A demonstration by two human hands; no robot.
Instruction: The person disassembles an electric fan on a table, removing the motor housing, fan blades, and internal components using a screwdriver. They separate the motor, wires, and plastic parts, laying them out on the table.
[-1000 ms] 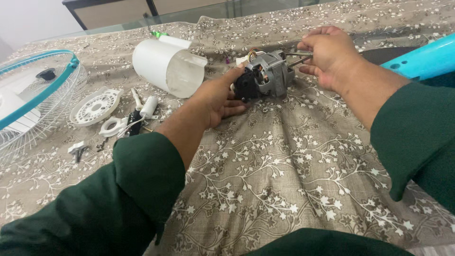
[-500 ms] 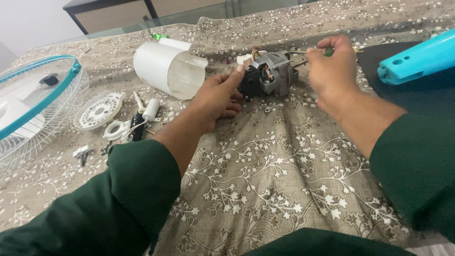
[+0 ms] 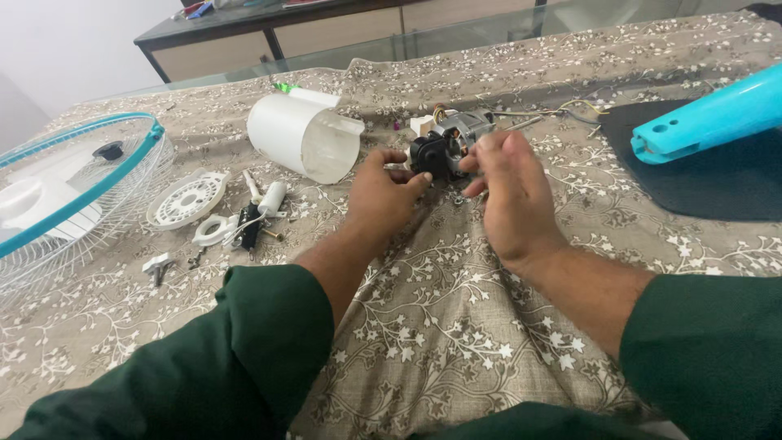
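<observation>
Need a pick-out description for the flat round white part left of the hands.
Start at the wire fan guard with the blue rim at far left. Just right of it, on the patterned cloth, lies the white slotted disc. Unlike the tall white housing behind, it lies flat, ringed with slots.

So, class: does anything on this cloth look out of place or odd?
Nothing spilled or broken. A fan lies in pieces: both hands, left hand and right hand, on the bare motor, white housing tipped sideways, small parts scattered.

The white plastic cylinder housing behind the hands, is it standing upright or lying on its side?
On its side: the white plastic cylinder housing lies on the patterned cloth, its open mouth facing right toward the motor.
</observation>
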